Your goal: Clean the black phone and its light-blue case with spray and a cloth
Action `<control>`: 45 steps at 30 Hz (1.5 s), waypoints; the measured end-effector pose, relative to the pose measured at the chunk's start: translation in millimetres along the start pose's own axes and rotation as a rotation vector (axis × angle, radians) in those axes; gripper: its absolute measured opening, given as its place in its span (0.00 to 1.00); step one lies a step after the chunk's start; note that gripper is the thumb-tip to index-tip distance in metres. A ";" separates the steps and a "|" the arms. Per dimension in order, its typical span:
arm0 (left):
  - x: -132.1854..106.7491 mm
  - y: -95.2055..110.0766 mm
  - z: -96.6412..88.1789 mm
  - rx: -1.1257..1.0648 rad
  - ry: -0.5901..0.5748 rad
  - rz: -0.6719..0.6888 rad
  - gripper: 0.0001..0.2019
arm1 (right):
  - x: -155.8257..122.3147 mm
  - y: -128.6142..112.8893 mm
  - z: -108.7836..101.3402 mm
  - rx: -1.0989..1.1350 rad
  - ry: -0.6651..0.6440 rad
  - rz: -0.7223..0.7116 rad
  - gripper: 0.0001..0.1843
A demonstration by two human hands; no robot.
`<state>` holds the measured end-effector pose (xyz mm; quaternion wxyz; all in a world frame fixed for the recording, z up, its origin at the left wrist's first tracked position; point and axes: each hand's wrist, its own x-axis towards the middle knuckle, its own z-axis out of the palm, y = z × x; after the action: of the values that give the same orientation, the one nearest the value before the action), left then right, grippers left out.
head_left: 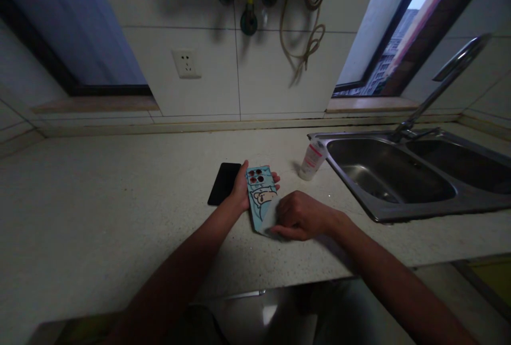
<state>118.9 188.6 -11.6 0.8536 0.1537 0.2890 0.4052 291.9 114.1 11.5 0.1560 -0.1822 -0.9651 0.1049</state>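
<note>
My left hand (241, 190) holds a phone in a light blue cartoon case (259, 191), its back and camera lenses facing up. Thumb and palm lie along the left edge, and fingertips show past the right edge. Closed over the lower right part of the case, my right hand (297, 216) presses a white wipe or tissue (270, 219) against it. Whether that piece is paper or cloth I cannot tell. Flat on the counter beside my left hand is a thin black rectangular slab (223, 184), partly hidden by the hand.
A clear plastic cup with red print (312, 159) stands, tilted in view, by the rim of a steel double sink (371, 214). A faucet (435, 87) rises behind the basins. The pale countertop (159, 217) meets a tiled wall with a socket (186, 64) and pipe fittings (248, 20).
</note>
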 end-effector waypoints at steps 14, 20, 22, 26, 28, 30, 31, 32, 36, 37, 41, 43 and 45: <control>1.1 -0.3 1.0 0.002 -0.058 -0.064 0.29 | -5.5 21.3 -2.1 -0.202 0.407 0.305 0.23; 1.6 -3.9 1.8 0.018 -0.073 -0.052 0.29 | -4.2 27.0 4.1 -0.109 0.574 0.328 0.14; 1.1 -4.8 2.8 0.015 -0.068 -0.053 0.28 | -4.7 30.5 9.1 -0.125 0.596 0.347 0.18; -0.1 -5.0 3.4 0.000 -0.081 -0.072 0.28 | -5.1 34.8 16.8 -0.145 0.591 0.391 0.25; 0.2 -4.7 2.3 -0.008 -0.063 -0.086 0.27 | -4.1 33.7 17.2 -0.128 0.535 0.375 0.24; 0.8 -4.6 1.2 -0.028 -0.046 -0.100 0.26 | -2.4 30.3 15.5 -0.120 0.471 0.344 0.20; 1.0 -4.5 0.9 -0.043 -0.046 -0.107 0.25 | -1.5 28.1 14.2 -0.122 0.450 0.332 0.18; 1.1 -4.4 0.8 -0.056 -0.048 -0.113 0.25 | -0.6 25.7 12.7 -0.124 0.436 0.328 0.17; 0.8 -4.2 1.6 -0.047 -0.046 -0.121 0.25 | 1.6 15.4 5.9 -0.107 0.365 0.361 0.14; 1.0 -4.2 1.7 -0.031 -0.043 -0.111 0.25 | 1.9 12.8 4.2 -0.105 0.345 0.361 0.15; 2.1 -4.8 0.1 0.035 -0.030 -0.055 0.29 | 4.7 2.5 -0.9 -0.039 0.267 0.251 0.13; 2.1 -5.4 -0.8 0.051 -0.048 -0.045 0.30 | 6.8 -1.3 -1.1 0.045 0.234 0.177 0.12; 2.0 -5.8 -1.2 0.058 -0.068 -0.041 0.30 | 8.5 -2.4 1.0 0.091 0.244 0.142 0.11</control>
<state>122.7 186.6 -16.2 0.8663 0.1864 0.2745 0.3734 283.2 115.0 13.4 0.2723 -0.2543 -0.9179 0.1364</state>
